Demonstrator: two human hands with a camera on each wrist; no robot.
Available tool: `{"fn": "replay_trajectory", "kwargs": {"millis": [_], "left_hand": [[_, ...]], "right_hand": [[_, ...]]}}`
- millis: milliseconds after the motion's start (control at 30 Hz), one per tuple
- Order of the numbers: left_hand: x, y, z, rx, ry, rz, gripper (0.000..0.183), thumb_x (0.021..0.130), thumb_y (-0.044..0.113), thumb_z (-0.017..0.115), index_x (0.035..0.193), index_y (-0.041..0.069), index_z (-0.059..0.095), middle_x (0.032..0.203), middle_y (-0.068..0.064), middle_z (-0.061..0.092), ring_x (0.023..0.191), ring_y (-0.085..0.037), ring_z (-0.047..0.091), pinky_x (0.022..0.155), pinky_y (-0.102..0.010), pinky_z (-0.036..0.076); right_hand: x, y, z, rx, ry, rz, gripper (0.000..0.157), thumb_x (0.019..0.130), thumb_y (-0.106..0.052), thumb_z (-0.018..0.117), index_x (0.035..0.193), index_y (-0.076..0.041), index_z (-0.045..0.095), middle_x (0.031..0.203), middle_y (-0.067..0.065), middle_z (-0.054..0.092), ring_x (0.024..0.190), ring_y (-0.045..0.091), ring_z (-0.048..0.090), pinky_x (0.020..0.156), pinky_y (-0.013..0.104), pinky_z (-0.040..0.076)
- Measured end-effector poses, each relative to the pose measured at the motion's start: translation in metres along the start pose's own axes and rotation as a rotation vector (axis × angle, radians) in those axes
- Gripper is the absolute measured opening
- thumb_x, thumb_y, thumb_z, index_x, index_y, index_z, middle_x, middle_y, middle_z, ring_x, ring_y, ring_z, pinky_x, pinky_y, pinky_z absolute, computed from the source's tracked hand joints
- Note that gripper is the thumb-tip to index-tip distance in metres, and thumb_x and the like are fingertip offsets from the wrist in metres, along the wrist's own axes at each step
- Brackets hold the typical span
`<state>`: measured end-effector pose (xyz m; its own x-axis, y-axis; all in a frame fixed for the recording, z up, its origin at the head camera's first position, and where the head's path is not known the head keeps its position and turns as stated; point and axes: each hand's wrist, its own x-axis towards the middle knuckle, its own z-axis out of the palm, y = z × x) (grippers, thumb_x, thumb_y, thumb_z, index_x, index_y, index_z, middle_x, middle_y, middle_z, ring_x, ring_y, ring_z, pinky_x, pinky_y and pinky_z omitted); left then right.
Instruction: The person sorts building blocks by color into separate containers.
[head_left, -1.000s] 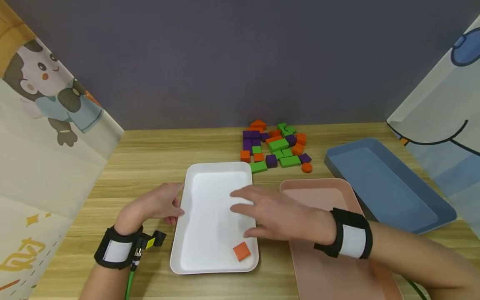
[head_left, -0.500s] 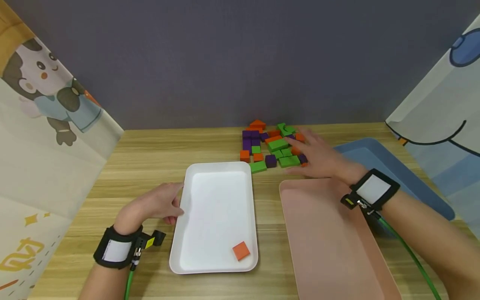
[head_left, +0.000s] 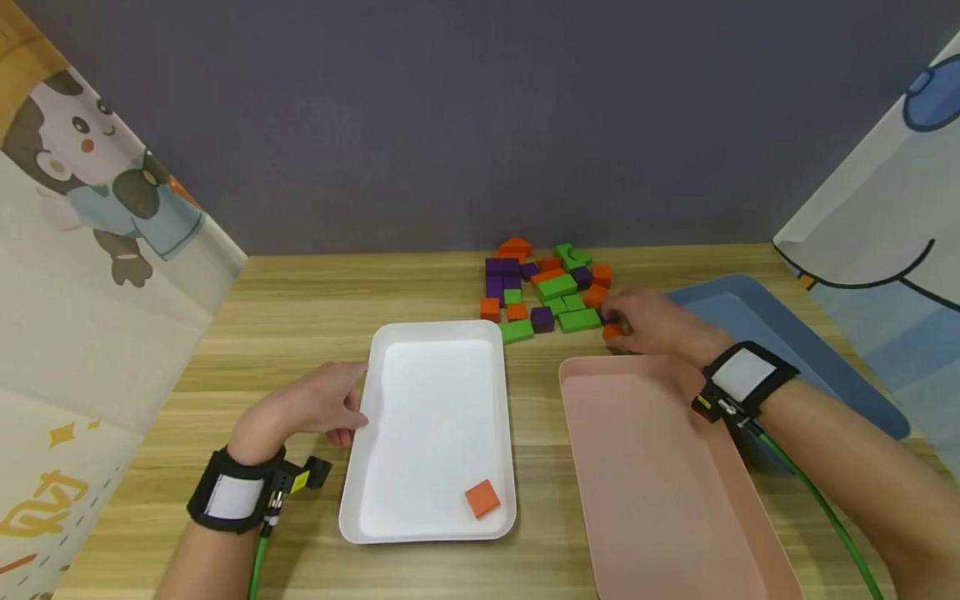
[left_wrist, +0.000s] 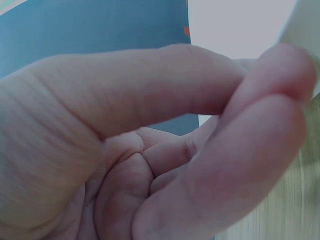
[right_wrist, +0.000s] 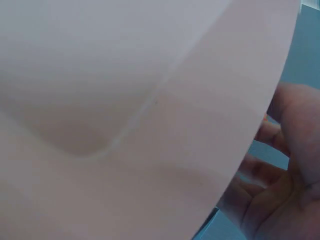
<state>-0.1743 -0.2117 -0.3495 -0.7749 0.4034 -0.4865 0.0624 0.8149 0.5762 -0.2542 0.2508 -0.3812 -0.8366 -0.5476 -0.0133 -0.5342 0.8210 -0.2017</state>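
At its left rim, the white tray [head_left: 435, 417] is pinched between the thumb and curled fingers of my left hand [head_left: 326, 402]. The left wrist view has the thumb and fingers [left_wrist: 265, 145] meeting at the tray's pale edge. One flat orange block [head_left: 482, 498] lies in the tray's near right corner. My right hand [head_left: 663, 325] is at the right end of the block pile, its fingers and thumb curled round an orange round block [head_left: 612, 331]. A dark purple block [head_left: 602, 315] sits partly hidden by its fingers. In the right wrist view a pink tray [right_wrist: 210, 100] covers most of that hand.
Several green, orange and purple blocks [head_left: 557, 287] lie at the back of the wooden table [head_left: 315, 300]. The pink tray [head_left: 667, 492] stands right of the white one, beneath my right forearm. A blue tray [head_left: 795, 358] sits farther right. A dark panel [head_left: 480, 133] rises behind.
My right hand has moved from over the white tray, right and back to the block pile, and its spread fingers have closed round the orange round block. The left hand has stayed put.
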Motion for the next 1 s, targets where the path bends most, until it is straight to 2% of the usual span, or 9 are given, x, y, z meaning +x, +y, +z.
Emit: {"fn": "replay_trajectory", "kwargs": {"millis": [333,567,700,867,1000], "left_hand": [[0.000,0.002,-0.001,0.011,0.003,-0.013,0.059,0.085,0.001,0.065,0.136,-0.002,0.035,0.066,-0.008,0.063,0.054,-0.018,0.063,0.054,-0.031,0.055],[0.000,0.001,0.000,-0.001,0.003,-0.010,0.056,0.084,0.000,0.065,0.133,-0.001,0.038,0.067,-0.008,0.062,0.055,-0.018,0.063,0.055,-0.032,0.056],[0.000,0.001,0.000,-0.006,0.004,-0.012,0.055,0.084,0.001,0.066,0.132,0.000,0.039,0.067,-0.008,0.062,0.055,-0.018,0.063,0.055,-0.031,0.056],[0.000,0.000,0.000,0.000,0.004,0.000,0.053,0.084,0.001,0.066,0.130,-0.001,0.040,0.066,-0.008,0.062,0.055,-0.018,0.063,0.054,-0.031,0.055],[-0.001,0.001,0.000,0.004,0.007,-0.009,0.054,0.084,0.001,0.066,0.131,-0.001,0.039,0.067,-0.007,0.062,0.055,-0.018,0.063,0.054,-0.031,0.055]], "right_hand": [[0.007,0.002,0.006,-0.052,-0.005,-0.007,0.019,0.079,-0.016,0.075,0.088,-0.011,0.059,0.074,0.000,0.056,0.065,0.015,0.046,0.062,0.032,0.039],[0.006,-0.003,0.003,-0.077,-0.022,-0.006,0.013,0.079,-0.013,0.074,0.088,-0.010,0.065,0.081,0.004,0.065,0.070,0.017,0.055,0.066,0.038,0.047],[0.004,-0.005,0.001,-0.067,-0.026,0.005,0.010,0.079,-0.012,0.073,0.088,-0.011,0.068,0.083,0.004,0.067,0.071,0.016,0.056,0.066,0.038,0.049],[0.003,-0.012,-0.006,-0.032,0.019,0.031,0.010,0.081,-0.011,0.072,0.089,-0.008,0.068,0.081,0.005,0.067,0.065,0.014,0.055,0.061,0.033,0.048],[0.005,-0.030,-0.017,-0.028,0.070,0.029,0.012,0.083,-0.012,0.071,0.093,-0.006,0.067,0.077,0.006,0.065,0.059,0.014,0.052,0.058,0.031,0.045]]}}
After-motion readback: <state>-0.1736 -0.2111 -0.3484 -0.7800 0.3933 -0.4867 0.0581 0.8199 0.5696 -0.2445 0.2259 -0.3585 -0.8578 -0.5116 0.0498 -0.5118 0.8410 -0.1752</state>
